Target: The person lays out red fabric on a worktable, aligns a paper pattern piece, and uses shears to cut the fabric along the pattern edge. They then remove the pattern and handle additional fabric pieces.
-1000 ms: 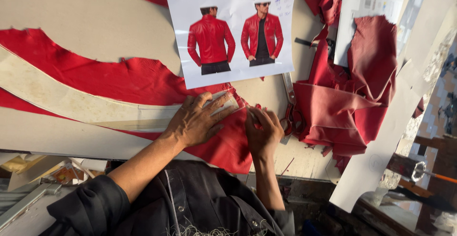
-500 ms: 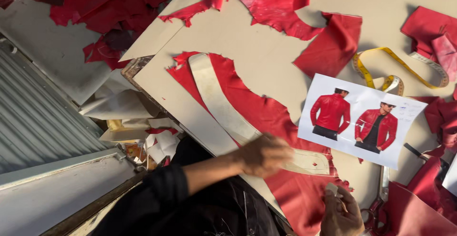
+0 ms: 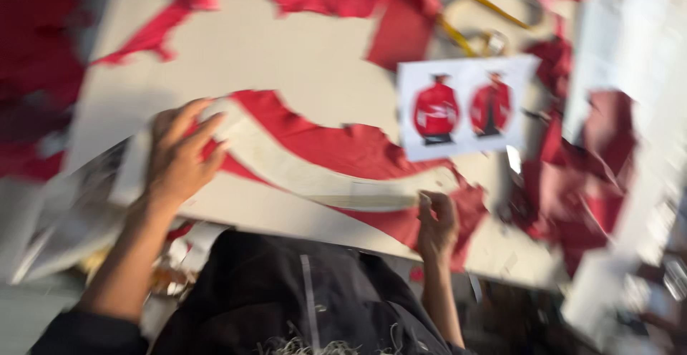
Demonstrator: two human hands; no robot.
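The view is motion-blurred. A long curved cream cardboard pattern strip (image 3: 308, 176) lies on a piece of red leather (image 3: 343, 147) on the pale table board (image 3: 286, 54). My left hand (image 3: 179, 154) rests flat with fingers spread on the strip's left end. My right hand (image 3: 436, 222) is curled into a fist at the strip's right end, near the table's front edge. The blur hides whether anything is inside the fist.
A printed sheet showing two red jackets (image 3: 465, 108) lies to the right of the leather. A yellow tape measure (image 3: 472, 33) and red scraps (image 3: 401, 26) lie behind it. A heap of red leather (image 3: 580, 183) and white paper (image 3: 615, 54) fill the right side.
My left hand has slid from the strip's middle to its left end. My right hand now sits at the strip's right end. The head view has swung and blurred.
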